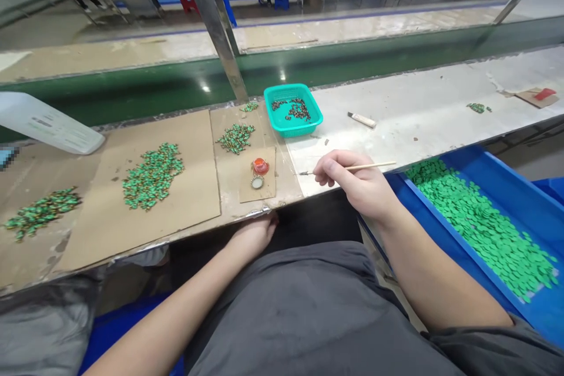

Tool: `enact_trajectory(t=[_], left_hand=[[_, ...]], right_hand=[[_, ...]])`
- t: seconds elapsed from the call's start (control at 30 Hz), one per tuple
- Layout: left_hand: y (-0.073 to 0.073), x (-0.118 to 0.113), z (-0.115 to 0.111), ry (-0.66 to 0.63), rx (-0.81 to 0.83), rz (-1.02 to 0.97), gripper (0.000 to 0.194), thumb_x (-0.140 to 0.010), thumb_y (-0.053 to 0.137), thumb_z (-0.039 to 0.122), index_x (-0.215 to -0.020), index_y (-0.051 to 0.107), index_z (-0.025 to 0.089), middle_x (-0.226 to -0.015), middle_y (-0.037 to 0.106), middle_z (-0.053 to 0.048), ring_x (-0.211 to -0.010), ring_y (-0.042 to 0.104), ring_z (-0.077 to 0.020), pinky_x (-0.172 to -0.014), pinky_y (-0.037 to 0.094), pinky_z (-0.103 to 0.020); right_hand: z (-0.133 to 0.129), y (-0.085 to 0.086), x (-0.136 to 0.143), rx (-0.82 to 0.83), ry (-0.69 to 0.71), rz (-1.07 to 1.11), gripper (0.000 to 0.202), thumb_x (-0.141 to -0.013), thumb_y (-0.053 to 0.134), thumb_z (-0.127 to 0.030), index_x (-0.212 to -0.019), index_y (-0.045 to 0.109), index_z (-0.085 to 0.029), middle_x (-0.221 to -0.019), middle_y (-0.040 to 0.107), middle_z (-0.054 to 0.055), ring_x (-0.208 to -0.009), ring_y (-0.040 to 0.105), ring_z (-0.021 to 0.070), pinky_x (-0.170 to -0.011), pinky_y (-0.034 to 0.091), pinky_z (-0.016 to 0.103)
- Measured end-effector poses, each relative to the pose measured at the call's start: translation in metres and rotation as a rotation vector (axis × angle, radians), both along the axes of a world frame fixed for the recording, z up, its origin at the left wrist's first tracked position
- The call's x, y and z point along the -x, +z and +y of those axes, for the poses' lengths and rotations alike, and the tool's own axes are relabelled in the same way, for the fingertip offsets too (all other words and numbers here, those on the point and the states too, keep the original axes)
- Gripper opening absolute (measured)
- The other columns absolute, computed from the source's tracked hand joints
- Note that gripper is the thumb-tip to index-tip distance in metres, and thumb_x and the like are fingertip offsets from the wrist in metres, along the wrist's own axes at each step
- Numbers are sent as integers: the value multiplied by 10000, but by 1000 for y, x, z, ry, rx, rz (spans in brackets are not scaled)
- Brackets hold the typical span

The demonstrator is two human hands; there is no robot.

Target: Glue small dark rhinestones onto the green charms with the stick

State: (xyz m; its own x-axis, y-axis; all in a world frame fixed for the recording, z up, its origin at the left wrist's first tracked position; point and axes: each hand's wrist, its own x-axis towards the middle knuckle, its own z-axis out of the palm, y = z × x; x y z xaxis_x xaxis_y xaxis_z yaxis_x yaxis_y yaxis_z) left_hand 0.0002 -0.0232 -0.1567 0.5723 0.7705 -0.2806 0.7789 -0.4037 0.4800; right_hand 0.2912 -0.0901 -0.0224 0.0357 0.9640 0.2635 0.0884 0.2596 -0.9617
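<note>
My right hand (pixel 348 179) pinches a thin wooden-handled brush (pixel 372 165) over the table's front edge, its dark tip pointing left. My left hand (pixel 255 235) rests at the underside of the table edge, its fingers mostly hidden. Between and beyond the hands, a small cardboard piece (pixel 269 179) carries a cap with red-orange paint (pixel 259 165) and a bottle cap (pixel 257 182). A teal basket (pixel 287 127) holds small dark pieces. Green and brown small pieces lie in heaps on cardboard, the largest (pixel 153 176) left of centre.
A white plastic bottle (pixel 48 123) leans in from the far left. A small marker-like stick (pixel 361 120) lies right of the basket. At the lower right, a blue bin (pixel 506 188) holds green discs. A metal post (pixel 215 23) rises behind the table.
</note>
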Motion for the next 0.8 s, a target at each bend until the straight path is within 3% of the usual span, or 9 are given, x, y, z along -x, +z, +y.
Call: enact_trajectory(t=[0.13, 0.17, 0.23, 0.3, 0.43, 0.5, 0.6, 0.7, 0.8], left_hand=[[31, 22, -34, -51, -24, -114, 181, -1187, 746, 357, -1108, 806, 206, -1080, 857, -62, -983, 840, -260, -947, 720, -459], [43, 31, -43, -59, -28, -150, 238, -1188, 665, 322, -994, 771, 234, -976, 839, -50, -892, 822, -245, -872, 710, -406], [72, 48, -52, -56, -43, -212, 295, -1180, 560, 338, -959, 746, 272, -930, 838, -41, -808, 802, -237, -751, 675, -348], [104, 59, -42, -22, -91, -257, 318, -1179, 535, 424, -1018, 771, 284, -916, 844, -41, -807, 807, -257, -706, 645, -346], [155, 36, 39, 58, -255, -305, 304, -1129, 623, 498, -997, 784, 276, -873, 840, -31, -804, 789, -270, -733, 608, -364], [166, 2, 93, 43, -294, -302, 244, -1143, 640, 423, -1012, 772, 266, -899, 839, -28, -820, 778, -257, -781, 614, -373], [166, -57, 161, -8, -331, -283, 204, -1151, 765, 380, -1025, 800, 224, -1040, 860, -55, -972, 808, -268, -935, 664, -443], [162, -92, 196, -51, -334, -285, 233, -1140, 854, 431, -1155, 846, 198, -1215, 884, -81, -1100, 838, -278, -1033, 693, -510], [173, -77, 204, 30, -378, -299, 161, -1114, 799, 359, -1086, 900, 237, -1197, 925, -92, -1100, 835, -295, -1012, 661, -463]], right_hand=[[-2, -2, -2, 16, -45, 5, 469, -1110, 841, -663, -922, 883, -236, -861, 818, 53, -815, 745, 214, -765, 631, 349], [-2, -3, -4, 12, -55, 6, 487, -1102, 844, -688, -918, 887, -239, -858, 819, 57, -814, 747, 220, -761, 632, 353], [-1, -7, -7, 3, -68, 10, 522, -1088, 845, -731, -907, 890, -243, -853, 820, 64, -812, 750, 231, -755, 634, 363], [2, -10, -10, 2, -90, 18, 549, -1084, 836, -762, -902, 887, -246, -852, 820, 68, -808, 752, 237, -743, 632, 369], [14, -16, -16, 7, -137, 36, 576, -1076, 832, -793, -889, 876, -249, -842, 817, 67, -793, 755, 239, -733, 638, 375], [22, -17, -17, 8, -146, 41, 584, -1070, 837, -799, -878, 875, -249, -828, 813, 64, -775, 754, 234, -727, 648, 375], [34, -17, -19, 9, -157, 41, 579, -1072, 841, -792, -880, 882, -248, -824, 817, 64, -766, 759, 229, -717, 657, 364], [42, -17, -20, 14, -181, 37, 559, -1092, 833, -767, -894, 889, -248, -833, 827, 66, -775, 771, 224, -719, 662, 348], [47, -16, -20, 25, -198, 31, 542, -1102, 837, -742, -888, 895, -247, -830, 828, 69, -774, 776, 224, -720, 669, 341]])
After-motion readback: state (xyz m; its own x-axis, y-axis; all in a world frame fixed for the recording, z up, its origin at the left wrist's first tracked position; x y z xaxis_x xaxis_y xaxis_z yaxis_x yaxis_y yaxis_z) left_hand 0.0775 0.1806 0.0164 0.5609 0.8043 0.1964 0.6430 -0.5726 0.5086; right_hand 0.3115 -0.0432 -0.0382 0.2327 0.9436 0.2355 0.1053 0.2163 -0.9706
